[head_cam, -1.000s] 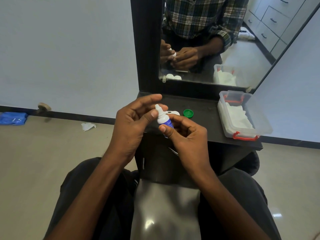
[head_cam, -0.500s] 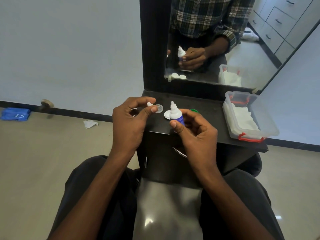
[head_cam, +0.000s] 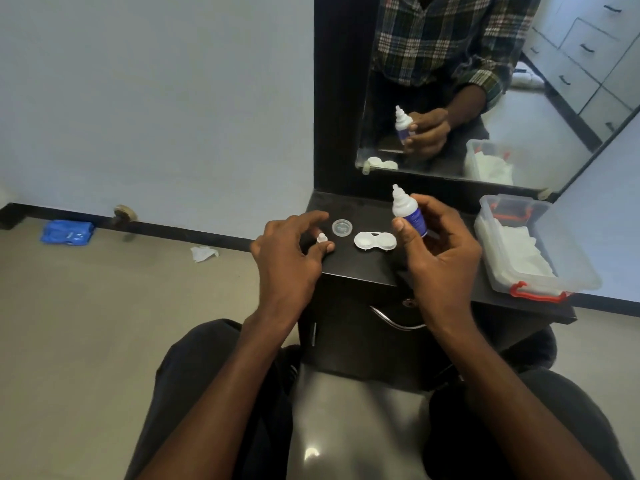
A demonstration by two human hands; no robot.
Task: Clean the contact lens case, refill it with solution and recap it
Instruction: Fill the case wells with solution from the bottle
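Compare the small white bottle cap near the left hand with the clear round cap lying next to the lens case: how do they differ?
The bottle cap is opaque white, narrow and standing upright; the clear cap is see-through, wider, flat and lying open side up. The bottle cap sits at the left hand's fingertips; the clear cap lies free between that hand and the lens case. Both are off their containers and rest on the dark cabinet top.

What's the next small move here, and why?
Probably tip the solution bottle in the right hand over the open lens case. Its nozzle is bare, the small bottle cap sits on the table by the left hand, and both wells lie uncapped.
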